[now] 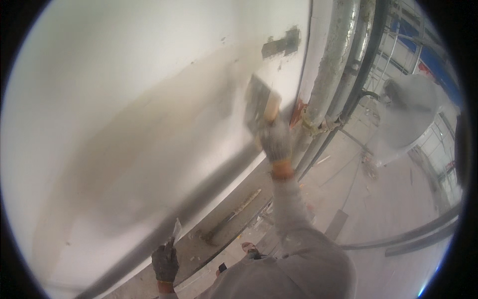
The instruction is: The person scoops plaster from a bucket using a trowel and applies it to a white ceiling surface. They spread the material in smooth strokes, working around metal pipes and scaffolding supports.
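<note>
A broad pale wall (149, 99) with a large damp-looking beige patch stands before me. My right hand (275, 142), in a grey knit glove with an orange cuff, is closed round the wooden handle of a plastering trowel (256, 107). Motion blurs the trowel's plate, which lies at or close to the wall; contact cannot be made out. Low on the left, my left hand (165, 264), in a dark dirty glove, grips a small tool with a narrow pale blade (177, 229) pointing up. Its handle is hidden in the fingers.
A dark rough-edged patch (281, 46) marks the wall above the trowel. Vertical pipes (333, 60) run beside the wall's right edge. Along its foot lies a dusty ledge (199, 244) bearing a long stick-like piece (234, 214). A large white rounded object (408, 112) and scaffolding (393, 45) stand at right.
</note>
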`<action>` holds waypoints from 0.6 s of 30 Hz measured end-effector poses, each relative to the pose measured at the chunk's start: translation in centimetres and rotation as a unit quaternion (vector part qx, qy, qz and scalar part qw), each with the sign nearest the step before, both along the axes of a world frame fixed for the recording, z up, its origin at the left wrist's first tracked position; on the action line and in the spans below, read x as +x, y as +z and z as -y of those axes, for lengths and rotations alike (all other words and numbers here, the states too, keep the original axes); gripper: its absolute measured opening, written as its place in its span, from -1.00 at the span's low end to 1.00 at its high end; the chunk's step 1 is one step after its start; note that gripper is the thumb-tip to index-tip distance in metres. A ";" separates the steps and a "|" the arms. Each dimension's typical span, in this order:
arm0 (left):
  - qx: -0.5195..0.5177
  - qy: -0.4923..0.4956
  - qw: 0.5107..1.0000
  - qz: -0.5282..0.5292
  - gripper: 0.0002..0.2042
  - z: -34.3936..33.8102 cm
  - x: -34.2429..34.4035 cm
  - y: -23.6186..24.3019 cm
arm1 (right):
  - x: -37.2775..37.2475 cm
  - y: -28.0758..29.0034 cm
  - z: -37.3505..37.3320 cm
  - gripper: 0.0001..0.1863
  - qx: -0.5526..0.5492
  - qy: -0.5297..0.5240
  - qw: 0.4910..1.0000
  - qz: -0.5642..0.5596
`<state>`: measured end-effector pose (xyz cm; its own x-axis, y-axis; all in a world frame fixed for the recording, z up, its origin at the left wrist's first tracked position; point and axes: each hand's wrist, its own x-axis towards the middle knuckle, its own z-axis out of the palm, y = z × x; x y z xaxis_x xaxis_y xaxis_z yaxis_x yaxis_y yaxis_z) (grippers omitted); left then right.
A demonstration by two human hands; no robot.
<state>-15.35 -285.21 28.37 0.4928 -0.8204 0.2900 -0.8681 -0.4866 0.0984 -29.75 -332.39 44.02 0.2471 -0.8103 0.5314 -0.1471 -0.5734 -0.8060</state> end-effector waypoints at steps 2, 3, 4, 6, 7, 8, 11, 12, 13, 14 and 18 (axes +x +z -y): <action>-0.017 0.016 1.000 -0.012 -0.57 0.2 -1.3 -1.4 | 1.9 0.6 7.6 -0.67 0.005 -0.065 0.996 0.064; -0.022 0.015 0.999 -0.023 -0.57 0.4 -1.8 -1.9 | 2.5 1.6 10.0 -0.68 -0.029 -0.123 0.990 0.059; -0.029 0.018 0.999 -0.032 -0.57 0.1 -2.6 -2.3 | 3.2 2.5 12.1 -0.69 -0.063 -0.149 0.984 0.080; -0.015 0.023 1.000 -0.012 -0.59 -0.4 -3.8 -3.1 | 3.1 4.0 15.9 -0.68 -0.084 -0.184 0.979 0.038; -0.008 0.029 1.000 -0.001 -0.61 -0.9 -4.3 -3.4 | 3.3 4.5 17.1 -0.68 -0.094 -0.197 0.976 0.018; 0.003 0.043 0.999 -0.027 -0.60 -1.8 -4.5 -3.5 | 3.9 5.0 17.6 -0.68 -0.094 -0.195 0.976 0.016; 0.012 0.075 0.994 -0.081 -0.61 -3.5 -4.7 -3.4 | 5.3 6.0 18.6 -0.67 -0.097 -0.197 0.975 0.012; -0.001 0.081 0.994 -0.078 -0.62 -3.6 -4.8 -3.3 | 6.0 6.2 18.7 -0.66 -0.099 -0.202 0.974 0.016; -0.013 0.089 0.993 -0.078 -0.63 -3.6 -4.9 -3.3 | 6.5 6.1 18.7 -0.66 -0.101 -0.206 0.973 0.018; 0.001 0.105 0.989 -0.101 -0.64 -3.5 -4.9 -3.3 | 7.1 5.9 18.7 -0.64 -0.098 -0.199 0.975 0.025; 0.002 0.128 0.981 -0.148 -0.67 -2.1 -5.2 -2.4 | 8.9 6.6 16.8 -0.54 -0.075 -0.174 0.981 0.032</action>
